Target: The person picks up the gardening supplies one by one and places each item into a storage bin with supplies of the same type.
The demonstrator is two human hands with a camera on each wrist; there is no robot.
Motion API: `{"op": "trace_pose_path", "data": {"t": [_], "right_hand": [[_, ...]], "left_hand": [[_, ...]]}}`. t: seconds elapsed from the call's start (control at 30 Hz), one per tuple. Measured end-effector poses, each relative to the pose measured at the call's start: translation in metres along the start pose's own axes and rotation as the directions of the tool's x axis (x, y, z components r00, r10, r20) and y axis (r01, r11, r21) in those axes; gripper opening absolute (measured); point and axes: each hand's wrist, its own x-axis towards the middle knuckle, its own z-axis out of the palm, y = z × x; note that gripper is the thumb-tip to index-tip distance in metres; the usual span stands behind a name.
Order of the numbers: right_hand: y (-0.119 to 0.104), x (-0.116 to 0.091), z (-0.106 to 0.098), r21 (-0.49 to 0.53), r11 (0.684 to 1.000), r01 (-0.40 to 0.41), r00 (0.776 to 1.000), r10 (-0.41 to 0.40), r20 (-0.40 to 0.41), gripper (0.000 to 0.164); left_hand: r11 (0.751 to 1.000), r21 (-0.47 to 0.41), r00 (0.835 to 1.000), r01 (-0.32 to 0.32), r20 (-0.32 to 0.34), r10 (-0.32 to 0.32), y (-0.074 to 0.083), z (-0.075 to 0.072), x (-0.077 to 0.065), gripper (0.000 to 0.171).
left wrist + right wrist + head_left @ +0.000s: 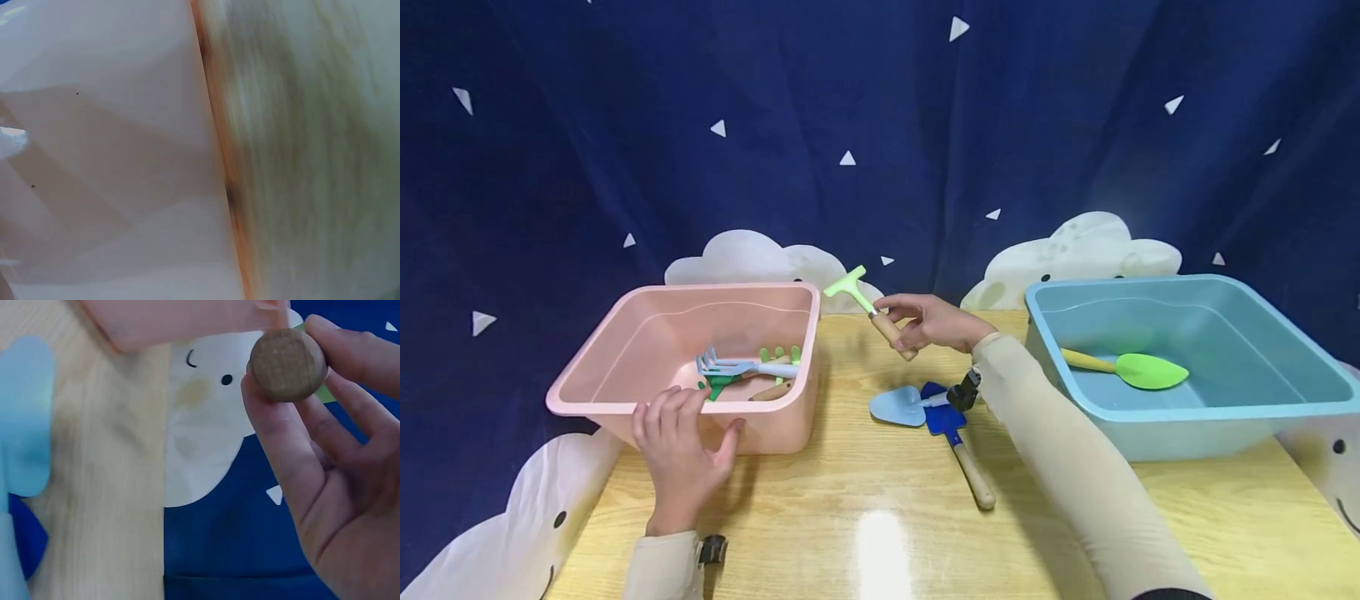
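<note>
My right hand [928, 323] pinches the wooden handle of a small light green hoe [850, 287] with a T-shaped head, raised above the table between two tubs. The handle's round butt [287, 365] faces the camera in the right wrist view, between thumb and fingers. My left hand [681, 454] holds the front rim of the pink tub [808, 417], fingers over the edge and thumb on the outer wall. Inside that tub lie a light blue hand fork [722, 365], a dark green tool [721, 385] and a light green pronged tool [778, 354].
A light blue trowel [897, 407] overlaps a dark blue shovel [955, 429] on the wooden table [820, 517], below my right wrist. At the right, a blue tub [1195, 417] holds a green trowel [1150, 372]. A dark blue curtain [880, 100] hangs behind.
</note>
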Motion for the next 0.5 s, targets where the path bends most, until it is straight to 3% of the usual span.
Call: {"op": "trace_pose_path", "data": {"t": [0.23,0.5], "right_hand": [[-0.017,0.003,-0.007,0.071,0.997,0.043,0.999,-0.044,0.013,0.075],[-0.037,0.011,0.002,0.107,0.992,0.069,0.994,-0.078,0.077,0.072]], "left_hand": [[1.000,0.001,1.000,0.000,0.005,0.000,-0.001,0.000,-0.001,0.056],[1.000,-0.002,1.000,0.005,0.009,-0.005,0.000,0.000,-0.001,0.055]]}}
